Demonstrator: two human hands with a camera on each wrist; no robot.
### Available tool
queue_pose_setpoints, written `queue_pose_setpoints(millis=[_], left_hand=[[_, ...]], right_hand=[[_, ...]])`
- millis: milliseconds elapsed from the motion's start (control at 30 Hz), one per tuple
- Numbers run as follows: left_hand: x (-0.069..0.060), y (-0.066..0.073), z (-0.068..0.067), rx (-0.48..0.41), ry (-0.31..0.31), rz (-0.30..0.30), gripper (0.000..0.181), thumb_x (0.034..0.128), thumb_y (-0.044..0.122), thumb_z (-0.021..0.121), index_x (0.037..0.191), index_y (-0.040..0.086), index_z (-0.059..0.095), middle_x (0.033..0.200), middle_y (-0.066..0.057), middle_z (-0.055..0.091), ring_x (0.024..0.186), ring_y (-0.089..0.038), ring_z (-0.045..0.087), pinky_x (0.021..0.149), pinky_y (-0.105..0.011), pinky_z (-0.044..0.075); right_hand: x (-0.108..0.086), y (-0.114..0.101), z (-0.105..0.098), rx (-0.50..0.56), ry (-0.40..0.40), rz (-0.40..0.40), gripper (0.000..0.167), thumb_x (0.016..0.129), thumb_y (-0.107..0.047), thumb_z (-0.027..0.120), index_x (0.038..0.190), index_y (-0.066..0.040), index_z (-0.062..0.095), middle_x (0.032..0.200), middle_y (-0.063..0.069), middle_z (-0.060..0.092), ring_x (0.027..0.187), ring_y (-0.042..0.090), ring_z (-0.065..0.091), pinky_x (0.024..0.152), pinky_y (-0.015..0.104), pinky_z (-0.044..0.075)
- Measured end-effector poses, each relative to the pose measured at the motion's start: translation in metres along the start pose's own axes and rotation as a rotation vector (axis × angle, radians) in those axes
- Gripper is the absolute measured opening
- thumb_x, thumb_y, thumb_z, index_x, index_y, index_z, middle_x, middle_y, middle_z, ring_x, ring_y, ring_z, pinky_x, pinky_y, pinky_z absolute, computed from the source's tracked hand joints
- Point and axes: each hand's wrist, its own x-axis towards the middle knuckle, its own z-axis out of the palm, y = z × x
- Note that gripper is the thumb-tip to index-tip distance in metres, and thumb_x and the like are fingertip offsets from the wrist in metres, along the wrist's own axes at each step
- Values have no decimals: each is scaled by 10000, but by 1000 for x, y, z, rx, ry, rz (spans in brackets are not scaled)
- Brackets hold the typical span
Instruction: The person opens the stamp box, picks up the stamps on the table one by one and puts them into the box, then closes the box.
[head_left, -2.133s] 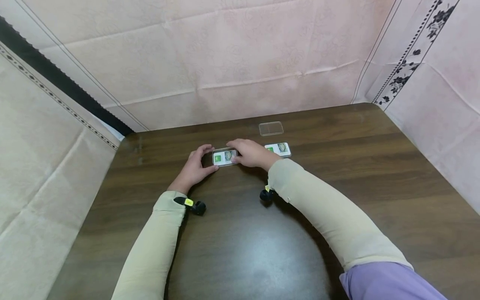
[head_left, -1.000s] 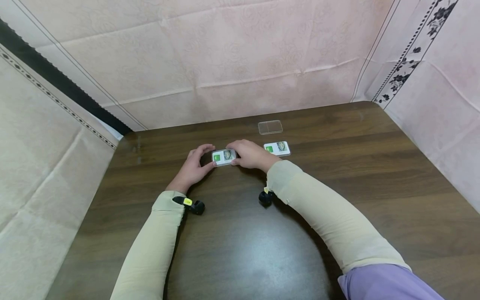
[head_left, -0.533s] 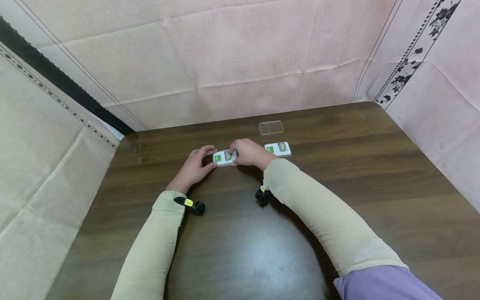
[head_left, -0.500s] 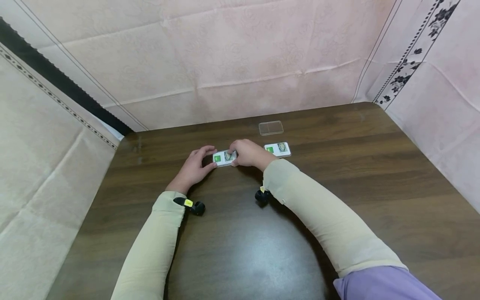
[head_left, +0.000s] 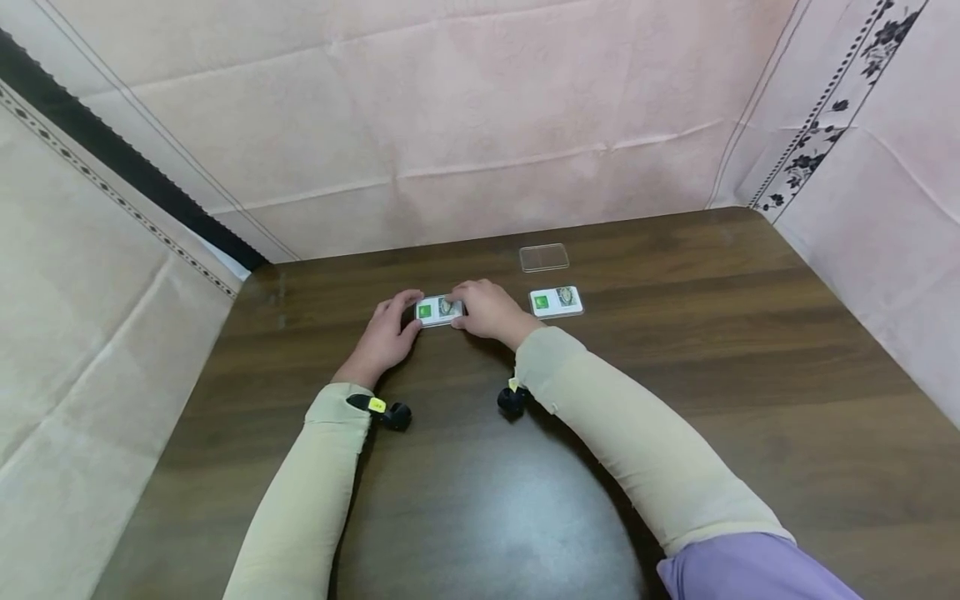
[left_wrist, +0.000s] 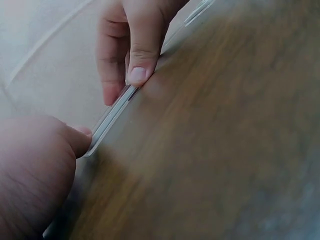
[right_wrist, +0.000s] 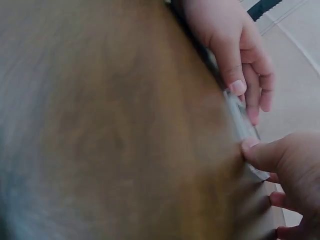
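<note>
A flat clear plastic case [head_left: 433, 312] holds a white card with a green square and a small picture. It lies at the far middle of the table, between my two hands in the head view. My left hand [head_left: 381, 340] grips its left end, thumb at the near corner and fingers at the far one. My right hand [head_left: 489, 310] pinches the right end, thumb on the near edge and fingers over the top, covering that end. From the left wrist, the case [left_wrist: 111, 120] shows edge-on as thin stacked layers. The right wrist view is blurred around the case [right_wrist: 242, 122].
A second clear case [head_left: 556, 302] with a similar card lies to the right of my right hand. Behind it is a clear rectangular plastic piece [head_left: 544, 257], close to the table's back edge. Pale cloth [head_left: 480, 125] hangs behind the brown wooden table [head_left: 675, 333].
Both hands and the case have shifted slightly left and away. The clear rim that stuck out behind the card at first now lines up with it. Right fingers have moved onto the case's top.
</note>
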Motion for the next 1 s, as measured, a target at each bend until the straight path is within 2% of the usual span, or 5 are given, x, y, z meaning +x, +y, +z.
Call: queue_pose_setpoints(millis=[200,300,400,667,1000], left_hand=[[-2,-4,-1,-89,49,0,528,1036,208,567,1524,139,376,1558,-91,447,1490,-325,221,1174,-574,233],[-2,-2,1,-164,107,4,534,1021,193,594,1514,138,396,1548,-70,458,1504,-276,183,1189,-540,215],[-1,7,6,-217,146,35,538,1006,166,617,1500,128,408,1532,-45,480,1495,-258,192,1187,-516,228],[9,48,33,-252,147,74,578,964,199,697,1475,151,431,1466,23,541,1412,-252,269,1122,-492,330],[22,114,78,-141,72,60,724,923,290,756,1518,153,366,1481,-1,531,1455,-237,303,1183,-438,290]], right_hand=[[-5,24,-29,156,-52,-114,780,961,-352,701,1606,-262,273,1638,98,272,1483,291,298,1176,501,294],[-14,49,-54,155,-6,-158,733,976,-347,679,1595,-246,300,1624,84,304,1472,281,316,1179,501,284],[-28,81,-76,117,45,-136,676,991,-337,661,1575,-210,347,1600,86,354,1450,292,352,1170,508,299],[-50,155,-96,199,135,26,682,991,-272,667,1569,-114,342,1536,171,431,1440,356,355,1165,541,281],[-44,182,-89,208,62,143,736,986,-207,671,1592,-86,273,1638,166,272,1507,377,224,1198,557,204]])
